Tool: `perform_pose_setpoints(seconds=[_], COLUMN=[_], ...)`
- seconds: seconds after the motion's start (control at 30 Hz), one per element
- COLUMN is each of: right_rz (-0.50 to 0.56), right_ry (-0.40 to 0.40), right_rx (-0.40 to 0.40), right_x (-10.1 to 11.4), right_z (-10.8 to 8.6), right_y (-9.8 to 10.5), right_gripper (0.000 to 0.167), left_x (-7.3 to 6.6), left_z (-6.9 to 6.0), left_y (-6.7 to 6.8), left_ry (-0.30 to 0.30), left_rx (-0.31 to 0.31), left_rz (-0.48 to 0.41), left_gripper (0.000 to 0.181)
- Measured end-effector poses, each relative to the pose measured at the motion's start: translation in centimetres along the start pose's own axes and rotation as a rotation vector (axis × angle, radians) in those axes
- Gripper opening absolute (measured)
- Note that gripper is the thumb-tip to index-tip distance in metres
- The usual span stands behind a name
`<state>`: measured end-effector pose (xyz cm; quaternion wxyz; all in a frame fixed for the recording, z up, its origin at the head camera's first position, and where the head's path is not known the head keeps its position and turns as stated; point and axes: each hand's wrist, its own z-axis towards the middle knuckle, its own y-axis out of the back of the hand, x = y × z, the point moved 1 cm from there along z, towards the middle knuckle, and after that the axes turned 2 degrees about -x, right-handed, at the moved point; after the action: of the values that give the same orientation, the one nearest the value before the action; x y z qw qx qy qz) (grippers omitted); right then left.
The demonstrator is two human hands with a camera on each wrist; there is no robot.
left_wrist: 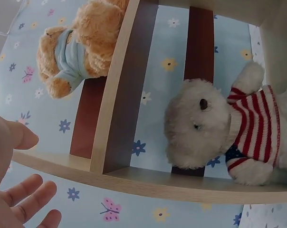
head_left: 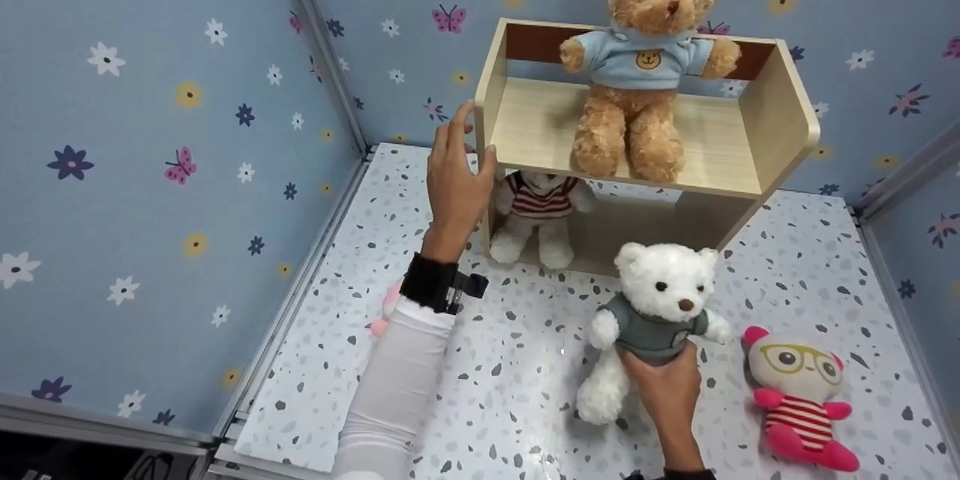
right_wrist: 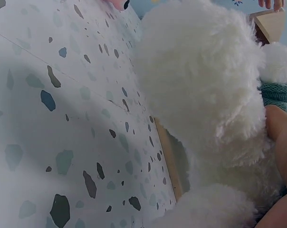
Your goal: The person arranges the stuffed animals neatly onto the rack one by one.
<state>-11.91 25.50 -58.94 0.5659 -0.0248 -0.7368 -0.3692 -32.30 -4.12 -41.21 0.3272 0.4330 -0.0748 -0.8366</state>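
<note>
My right hand point(head_left: 667, 382) grips a white teddy bear point(head_left: 667, 281) in a dark green sweater round its lower body, in front of the shelf. The right wrist view is mostly filled by the bear's white fur point(right_wrist: 205, 80), with my thumb against it. At the left side panel of the wooden shelf point(head_left: 491, 82) is my left hand point(head_left: 459, 180), fingers extended. A brown teddy bear point(head_left: 645, 75) in a light blue hoodie sits on the upper level. On the lower level, a white bear point(left_wrist: 255, 128) in a red-striped sweater sits at the left end.
A pink and cream plush toy point(head_left: 802, 397) with yellow glasses lies on the speckled table point(head_left: 517, 390) at right. Something pink point(head_left: 382, 319) is partly hidden behind my left forearm. Flowered wall panels point(head_left: 165, 165) enclose the left side and back.
</note>
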Motion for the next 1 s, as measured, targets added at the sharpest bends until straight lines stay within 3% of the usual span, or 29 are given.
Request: perform_pose_setpoints(seconds=[0.4,1.0], right_rz=[-0.01,0.01], right_ry=[-0.007,0.066], right_rx=[-0.014,-0.052], right_x=[0.0,0.3], right_z=[0.4,1.6], right_y=[0.2,0.1], right_gripper=[0.094,0.093], left_x=[0.0,0.7], left_z=[2.1,2.3], left_y=[0.0,-0.8], left_ry=[-0.052,-0.039], left_rx=[0.055,0.023], left_rz=[0.074,0.075], left_gripper=[0.056,0.054])
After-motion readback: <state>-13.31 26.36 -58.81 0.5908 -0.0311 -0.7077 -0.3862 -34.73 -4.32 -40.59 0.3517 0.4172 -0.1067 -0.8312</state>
